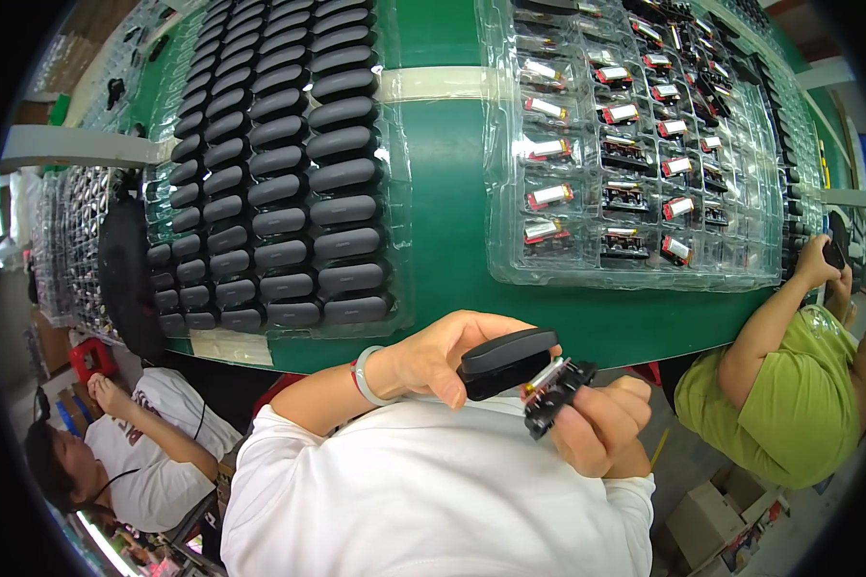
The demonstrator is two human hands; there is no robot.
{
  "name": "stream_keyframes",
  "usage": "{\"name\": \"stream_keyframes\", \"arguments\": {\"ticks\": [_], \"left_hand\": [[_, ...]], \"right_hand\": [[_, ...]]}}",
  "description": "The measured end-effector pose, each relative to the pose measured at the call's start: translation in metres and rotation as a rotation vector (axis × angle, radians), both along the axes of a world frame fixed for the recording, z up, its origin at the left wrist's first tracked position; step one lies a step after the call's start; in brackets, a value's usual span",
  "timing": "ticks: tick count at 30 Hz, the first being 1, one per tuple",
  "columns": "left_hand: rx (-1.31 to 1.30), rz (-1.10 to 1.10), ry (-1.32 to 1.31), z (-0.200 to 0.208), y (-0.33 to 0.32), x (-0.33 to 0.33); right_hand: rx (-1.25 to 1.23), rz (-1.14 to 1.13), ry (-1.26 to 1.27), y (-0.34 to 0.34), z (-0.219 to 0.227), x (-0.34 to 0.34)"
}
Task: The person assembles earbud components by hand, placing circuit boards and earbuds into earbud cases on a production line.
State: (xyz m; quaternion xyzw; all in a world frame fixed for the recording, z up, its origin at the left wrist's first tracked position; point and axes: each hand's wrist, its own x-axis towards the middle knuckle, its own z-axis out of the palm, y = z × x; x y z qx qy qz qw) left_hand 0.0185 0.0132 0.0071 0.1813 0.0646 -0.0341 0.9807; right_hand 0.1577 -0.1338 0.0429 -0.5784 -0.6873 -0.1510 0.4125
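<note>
Close to my body, my left hand (443, 358) grips a dark grey oval earbud charging case (507, 358), its lid tilted up from the lower shell. Just right of it, my right hand (601, 423) pinches a black plastic case insert (556, 402) with a small silver battery on top. The insert is tilted beside the opening of the case, and whether the two touch I cannot tell. Ahead on the left lies a tray of closed grey cases (284, 186) in rows. To the right, a clear plastic tray (548, 269) holds more inserts with silver-and-red batteries (550, 196).
Both trays rest on a green tabletop (447, 212) with a pale tape strip (443, 85) across it. Co-workers sit on either side, one in a white shirt (168, 404), another in green (789, 404). A cardboard box (707, 519) stands on the floor at right.
</note>
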Motion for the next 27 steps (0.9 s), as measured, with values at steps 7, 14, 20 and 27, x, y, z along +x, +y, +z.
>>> {"name": "stream_keyframes", "arguments": {"ticks": [7,14,20,27], "left_hand": [[0.048,0.068,0.017,-0.008,-0.001,0.001],[0.121,0.13,-0.058,-0.012,-0.004,-0.001],[0.087,0.072,-0.009,-0.01,-0.003,-0.002],[0.073,0.111,-0.097,-0.014,-0.004,-0.002]], "right_hand": [[-0.113,0.0,-0.077,0.009,0.016,-0.006],[-0.181,0.045,-0.076,0.016,0.022,-0.008],[-0.242,0.07,-0.062,0.019,0.026,-0.008],[-0.327,0.083,0.021,0.021,0.031,-0.009]]}}
